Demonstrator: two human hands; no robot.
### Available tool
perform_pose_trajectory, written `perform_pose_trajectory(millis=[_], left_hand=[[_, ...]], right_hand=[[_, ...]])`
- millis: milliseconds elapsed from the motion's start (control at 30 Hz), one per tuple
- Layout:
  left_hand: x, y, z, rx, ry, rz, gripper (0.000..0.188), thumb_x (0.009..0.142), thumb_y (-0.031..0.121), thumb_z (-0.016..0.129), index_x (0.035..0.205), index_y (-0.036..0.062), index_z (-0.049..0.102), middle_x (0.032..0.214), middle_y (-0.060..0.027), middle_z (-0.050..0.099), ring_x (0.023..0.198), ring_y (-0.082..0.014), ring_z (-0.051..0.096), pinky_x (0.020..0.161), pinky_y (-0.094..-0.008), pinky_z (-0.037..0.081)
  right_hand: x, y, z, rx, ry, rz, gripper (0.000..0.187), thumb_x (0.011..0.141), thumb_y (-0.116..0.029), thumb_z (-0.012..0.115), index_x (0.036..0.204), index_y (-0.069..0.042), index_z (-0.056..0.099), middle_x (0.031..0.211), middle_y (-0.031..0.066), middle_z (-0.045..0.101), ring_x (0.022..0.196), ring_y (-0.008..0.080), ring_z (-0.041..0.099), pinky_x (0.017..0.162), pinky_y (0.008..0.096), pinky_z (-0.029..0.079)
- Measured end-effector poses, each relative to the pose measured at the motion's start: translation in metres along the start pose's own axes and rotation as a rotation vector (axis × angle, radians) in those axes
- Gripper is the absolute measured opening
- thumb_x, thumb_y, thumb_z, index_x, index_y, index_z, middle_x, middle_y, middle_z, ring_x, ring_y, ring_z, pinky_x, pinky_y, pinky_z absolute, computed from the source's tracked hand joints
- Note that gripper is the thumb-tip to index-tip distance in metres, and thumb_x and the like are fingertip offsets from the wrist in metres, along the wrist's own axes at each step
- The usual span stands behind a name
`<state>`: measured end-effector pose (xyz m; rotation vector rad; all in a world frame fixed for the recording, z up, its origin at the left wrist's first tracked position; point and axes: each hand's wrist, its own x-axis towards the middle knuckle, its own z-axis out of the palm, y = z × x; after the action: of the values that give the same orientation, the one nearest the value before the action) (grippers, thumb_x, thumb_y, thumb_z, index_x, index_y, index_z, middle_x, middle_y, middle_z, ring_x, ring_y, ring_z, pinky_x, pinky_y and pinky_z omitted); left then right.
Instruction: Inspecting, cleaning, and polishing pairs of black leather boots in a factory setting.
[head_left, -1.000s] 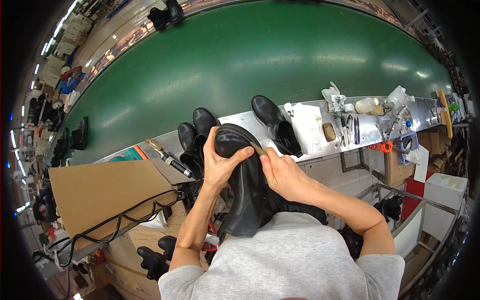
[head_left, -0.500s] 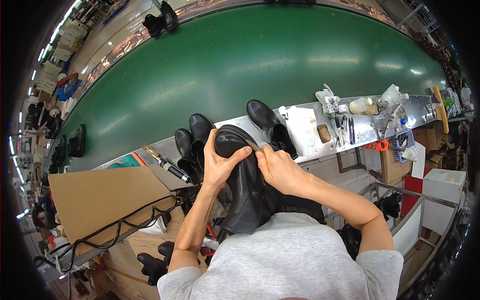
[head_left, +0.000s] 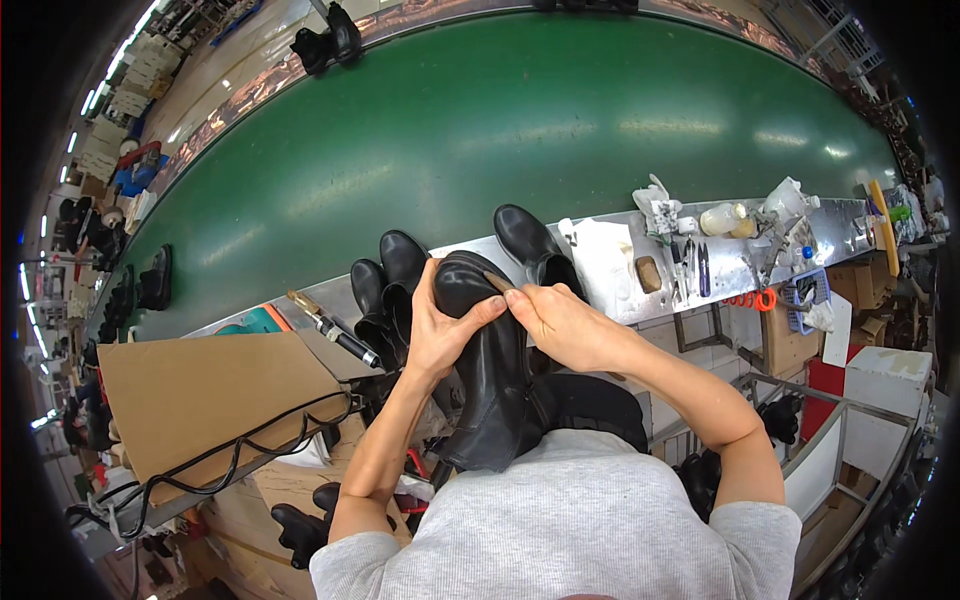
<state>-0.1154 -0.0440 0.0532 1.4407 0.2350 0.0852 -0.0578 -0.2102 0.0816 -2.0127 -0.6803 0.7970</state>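
Note:
A black boot [head_left: 487,375] is held in front of my chest, toe pointing away and shaft toward my shirt. My left hand [head_left: 436,330] is closed round the left side of its toe, thumb pressed across the top. In the fingers of my right hand [head_left: 568,325] is a thin brown strip [head_left: 496,281], pinched with its tip against the right side of the toe. Most of the strip is hidden by my fingers, so its kind is unclear. Just beyond, two black boots [head_left: 402,262] stand to the left and another black boot [head_left: 527,236] to the right.
A green conveyor belt [head_left: 480,130] runs beyond the metal ledge. On the ledge lie white paper [head_left: 605,265], a brown block [head_left: 649,274], pens [head_left: 703,270], bottles [head_left: 722,217] and a black-handled tool [head_left: 345,342]. Cardboard [head_left: 210,400] and a coiled black cable [head_left: 240,450] are at left.
My right hand has shifted slightly, and the brown strip's tip sits a little farther left, up on the toe. The left hand keeps its hold; the boot has barely moved.

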Motion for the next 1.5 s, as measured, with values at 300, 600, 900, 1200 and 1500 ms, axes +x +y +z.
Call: perform_pose_trajectory(millis=[300,600,900,1200,1500], left_hand=[[0.000,0.012,0.009,-0.079,0.029,-0.028,0.048,0.066,0.009,0.081,0.103,0.0005,0.051,0.089,-0.0051,0.061,0.082,-0.0116,0.059,0.076,-0.0257,0.049],[0.005,0.008,0.014,0.014,-0.014,-0.032,0.049,0.066,0.012,0.082,0.100,0.0005,0.050,0.090,-0.0061,0.061,0.082,-0.0108,0.059,0.075,-0.0256,0.048],[0.009,0.001,0.014,0.086,-0.039,-0.004,0.049,0.067,0.013,0.081,0.102,-0.0001,0.049,0.091,-0.0073,0.061,0.083,-0.0126,0.059,0.076,-0.0264,0.048],[0.019,-0.008,0.005,-0.048,-0.005,-0.156,0.057,0.067,0.014,0.082,0.109,-0.0014,0.046,0.096,-0.0089,0.059,0.087,-0.0154,0.060,0.076,-0.0280,0.050],[0.031,-0.041,-0.029,-0.294,-0.024,-0.338,0.060,0.068,0.013,0.080,0.116,-0.0002,0.046,0.099,-0.0101,0.058,0.087,-0.0186,0.061,0.076,-0.0319,0.053]], right_hand=[[0.002,0.012,-0.026,0.219,-0.218,0.056,0.062,0.098,-0.043,0.026,0.057,0.001,0.039,0.046,0.0075,0.038,0.042,0.0161,0.040,0.045,0.0325,0.037],[0.002,0.007,-0.015,-0.100,0.044,-0.137,0.055,0.098,-0.032,0.030,0.066,0.007,0.052,0.060,0.0235,0.056,0.060,0.0400,0.056,0.055,0.0440,0.046],[0.003,-0.001,-0.028,-0.032,-0.056,-0.017,0.051,0.098,-0.029,0.028,0.084,0.012,0.053,0.072,0.0315,0.058,0.077,0.0472,0.058,0.072,0.0481,0.046],[0.028,0.024,-0.052,0.277,-0.213,0.268,0.050,0.095,-0.044,0.036,0.113,-0.001,0.056,0.057,0.0010,0.044,0.055,0.0091,0.046,0.042,0.0240,0.038],[0.040,0.263,-0.050,-0.359,0.553,0.361,0.027,0.076,-0.012,0.059,0.092,0.009,0.054,0.088,0.0290,0.057,0.088,0.0434,0.057,0.078,0.0474,0.045]])
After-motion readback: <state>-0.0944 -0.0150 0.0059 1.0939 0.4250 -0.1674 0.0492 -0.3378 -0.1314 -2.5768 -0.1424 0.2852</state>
